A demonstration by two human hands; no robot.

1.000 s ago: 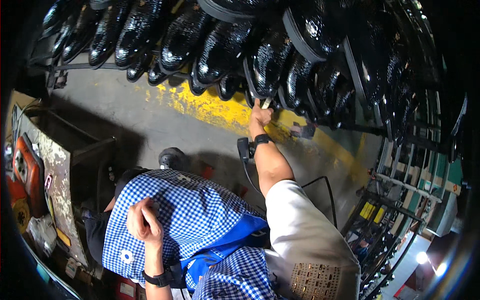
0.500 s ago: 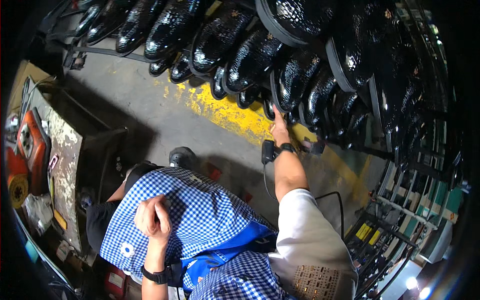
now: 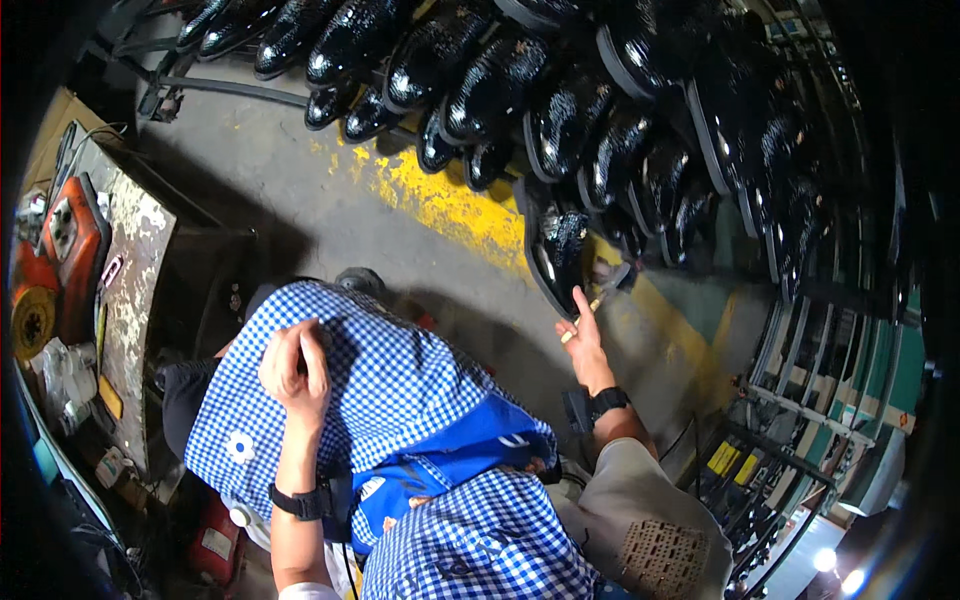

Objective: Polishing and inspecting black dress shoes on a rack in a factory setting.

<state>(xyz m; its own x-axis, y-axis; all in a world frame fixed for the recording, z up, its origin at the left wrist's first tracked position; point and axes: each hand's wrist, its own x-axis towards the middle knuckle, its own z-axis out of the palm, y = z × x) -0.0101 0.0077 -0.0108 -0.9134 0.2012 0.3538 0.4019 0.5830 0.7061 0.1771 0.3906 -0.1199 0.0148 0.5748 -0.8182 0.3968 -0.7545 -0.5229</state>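
Pinching a small brush [image 3: 597, 302], the right hand [image 3: 583, 338] nears a black shoe [image 3: 556, 250]; left hand [image 3: 295, 368] grips checked cloth [image 3: 400, 380].

Single head cam, fisheye, looking steeply down from above the yellow floor stripe [image 3: 450, 205]. Rack of black shoes [image 3: 560, 110] arcs across the top, beyond the stripe, edges bent by the lens. Nearer than the stripe, the checked apron [image 3: 400, 400] fills the lower centre, close up. No second view to overlap.
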